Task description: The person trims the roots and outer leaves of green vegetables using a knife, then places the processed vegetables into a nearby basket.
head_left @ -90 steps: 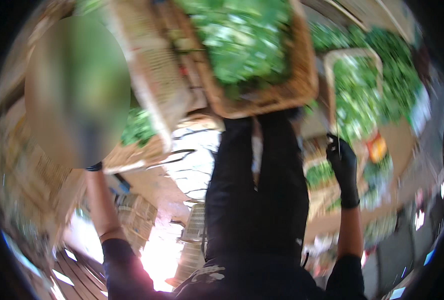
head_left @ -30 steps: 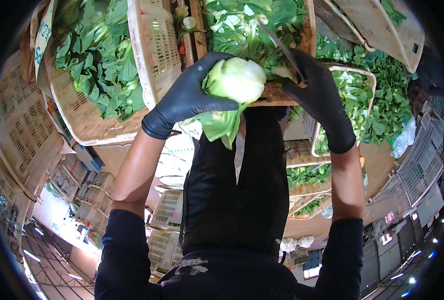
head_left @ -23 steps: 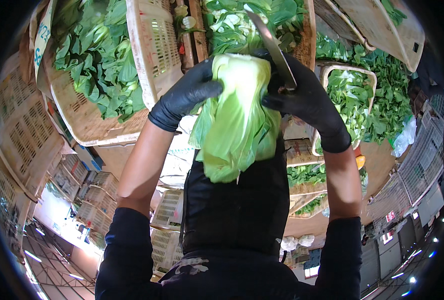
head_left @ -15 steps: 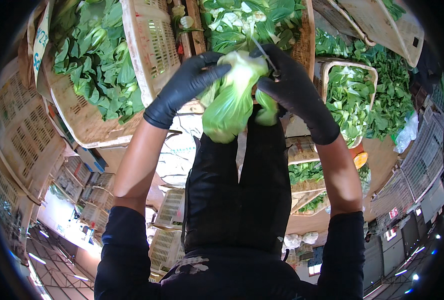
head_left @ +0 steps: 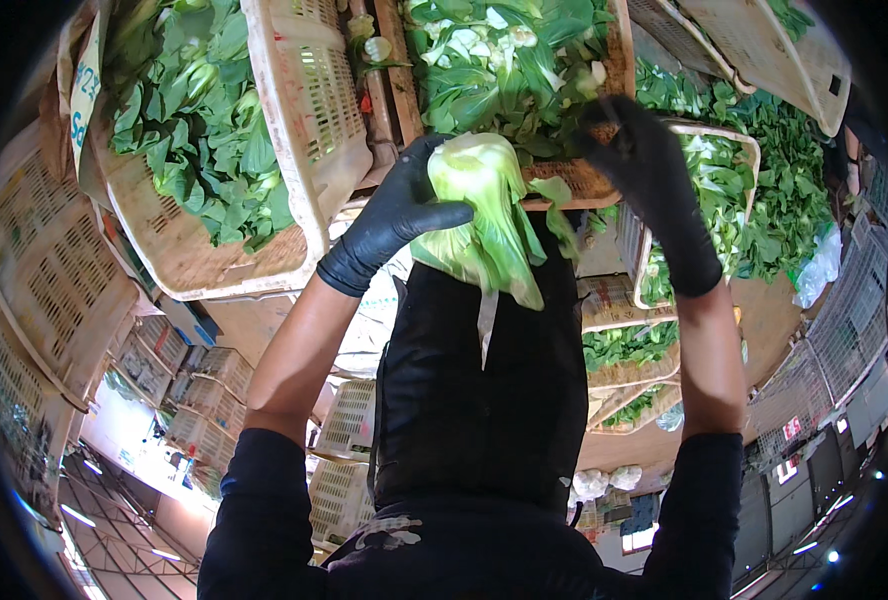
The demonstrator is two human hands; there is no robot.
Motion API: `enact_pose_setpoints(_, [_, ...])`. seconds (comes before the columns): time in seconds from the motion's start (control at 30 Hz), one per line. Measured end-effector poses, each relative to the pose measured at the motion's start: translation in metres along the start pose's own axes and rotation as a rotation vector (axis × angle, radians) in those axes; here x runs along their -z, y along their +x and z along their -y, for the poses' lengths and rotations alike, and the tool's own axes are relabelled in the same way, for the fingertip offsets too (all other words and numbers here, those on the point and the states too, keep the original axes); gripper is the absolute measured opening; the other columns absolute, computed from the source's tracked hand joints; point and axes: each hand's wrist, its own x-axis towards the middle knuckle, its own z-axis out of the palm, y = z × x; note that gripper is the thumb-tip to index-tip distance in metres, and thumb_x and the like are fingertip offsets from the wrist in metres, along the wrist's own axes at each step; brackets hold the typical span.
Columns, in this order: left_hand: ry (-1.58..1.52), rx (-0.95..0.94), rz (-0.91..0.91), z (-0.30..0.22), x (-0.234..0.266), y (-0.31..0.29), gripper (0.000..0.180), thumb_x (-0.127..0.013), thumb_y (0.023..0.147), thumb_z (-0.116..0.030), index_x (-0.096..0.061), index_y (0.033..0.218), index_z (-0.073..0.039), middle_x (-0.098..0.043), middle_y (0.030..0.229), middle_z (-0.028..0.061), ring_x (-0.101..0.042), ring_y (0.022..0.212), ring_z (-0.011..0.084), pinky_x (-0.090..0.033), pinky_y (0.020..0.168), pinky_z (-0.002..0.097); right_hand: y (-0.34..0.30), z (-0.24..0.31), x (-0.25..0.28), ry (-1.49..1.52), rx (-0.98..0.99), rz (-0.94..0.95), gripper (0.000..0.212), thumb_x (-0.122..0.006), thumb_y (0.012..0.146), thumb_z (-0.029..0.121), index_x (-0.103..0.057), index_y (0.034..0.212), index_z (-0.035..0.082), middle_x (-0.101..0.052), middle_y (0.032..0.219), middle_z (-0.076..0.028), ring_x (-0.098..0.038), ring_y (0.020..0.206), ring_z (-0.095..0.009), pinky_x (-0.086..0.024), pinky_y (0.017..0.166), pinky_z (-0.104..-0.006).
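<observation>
Hands in black gloves work at chest height over stacked vegetable crates. Left hand (head_left: 399,215) grips a pale green leafy cabbage head (head_left: 484,215): the thumb lies across the front of the head and the fingers wrap round its upper left side, closed firmly on it. The head hangs with its rounded stem end uppermost and its loose outer leaves trailing downward in front of the black apron (head_left: 484,400).

Right hand (head_left: 644,165) is raised just to the right of the cabbage head, at the lower rim of the brown wicker basket (head_left: 589,180). Its fingers are curled (whether they close on a leaf or on the basket rim cannot be told, as the glove hides the contact). A small torn leaf sits between this hand and the cabbage head.

Surrounding items:
- The wicker basket, directly above the hands, holds trimmed green-and-white leafy greens (head_left: 494,60).
- A cream plastic crate (head_left: 304,110) to the left, tilted toward the camera, holds darker leafy greens (head_left: 199,130).
- A second cream crate (head_left: 739,150) to the right, behind the right forearm, also holds greens.
- Empty cream crates (head_left: 44,290) are stacked at far left.
- Further trays of greens (head_left: 629,345) sit below the right forearm.
</observation>
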Motion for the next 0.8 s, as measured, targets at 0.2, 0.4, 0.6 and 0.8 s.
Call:
enact_pose_setpoints(0.2, [-0.392,0.147,0.044,-0.005,-0.018,-0.002,0.066,-0.066,0.074,-0.023,-0.035,0.127,0.000,-0.051,0.113,0.0074,-0.051,0.102,0.0160,-0.041,0.088,0.0294,-0.033,0.018,-0.040,0.210,-0.032,0.177,0.020,-0.063,0.075,0.020,-0.058,0.081,0.001,-0.056,0.064,-0.012,-0.054,0.056,-0.020,-0.043,0.056,-0.0324])
enact_pose_setpoints(0.4, [-0.303,0.119,0.073,-0.007,-0.028,-0.009,0.069,-0.068,0.072,-0.021,-0.033,0.128,-0.001,-0.049,0.115,0.0076,-0.049,0.104,0.0159,-0.041,0.089,0.0295,-0.041,0.015,-0.052,0.584,-0.191,0.145,0.020,-0.062,0.077,0.017,-0.059,0.089,0.000,-0.055,0.069,-0.010,-0.050,0.061,-0.015,-0.042,0.060,-0.0296])
enact_pose_setpoints(0.6, [0.340,-0.038,-0.214,-0.008,-0.041,-0.007,0.089,-0.077,0.064,-0.019,-0.023,0.130,0.003,-0.049,0.113,0.0126,-0.050,0.102,0.0191,-0.042,0.088,0.0292,-0.036,0.020,-0.048,0.565,-0.028,-0.033,0.048,-0.071,0.071,0.024,-0.050,0.108,0.000,-0.060,0.085,-0.014,-0.061,0.077,-0.023,-0.048,0.068,-0.0315])
enact_pose_setpoints(0.8, [0.879,-0.302,-0.118,-0.011,-0.036,-0.012,0.094,-0.078,0.061,-0.028,-0.024,0.131,0.005,-0.045,0.118,0.0232,-0.045,0.108,0.0332,-0.034,0.096,0.0378,-0.033,0.027,-0.059,0.247,0.009,0.052,0.068,-0.076,0.063,0.028,-0.045,0.116,0.000,-0.060,0.096,-0.018,-0.061,0.084,-0.028,-0.048,0.074,-0.0341])
